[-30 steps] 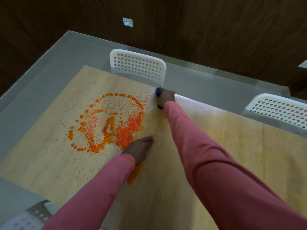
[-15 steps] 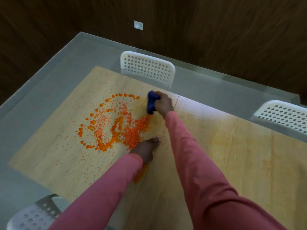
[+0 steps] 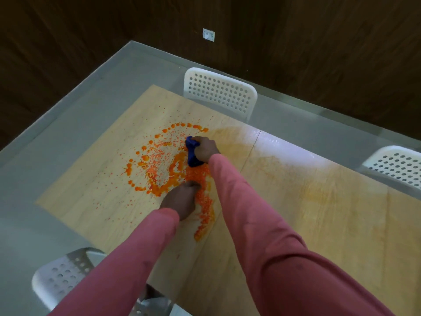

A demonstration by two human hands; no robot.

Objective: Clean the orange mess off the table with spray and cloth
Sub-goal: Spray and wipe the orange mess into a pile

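An orange mess (image 3: 159, 165) of blobs and fine spatter lies in a rough ring on the pale wooden table (image 3: 296, 213). My right hand (image 3: 206, 149) grips a bunched blue cloth (image 3: 191, 152) and holds it down on the right side of the mess. My left hand (image 3: 182, 198) rests on the table at the near edge of the mess, fingers curled under, nothing visible in it. A trail of orange (image 3: 205, 215) runs toward me beside the left hand. No spray bottle is in view.
A faint wet orange smear (image 3: 307, 179) covers the table to the right. White perforated chairs stand at the far side (image 3: 219, 94), at the right (image 3: 396, 167) and near left (image 3: 61, 277). Grey floor surrounds the table; dark wood wall behind.
My right hand has drawn the blue cloth from the table's far edge toward me and left, into the orange mess. My left hand's fingers have curled under; it stays near the mess's near edge.
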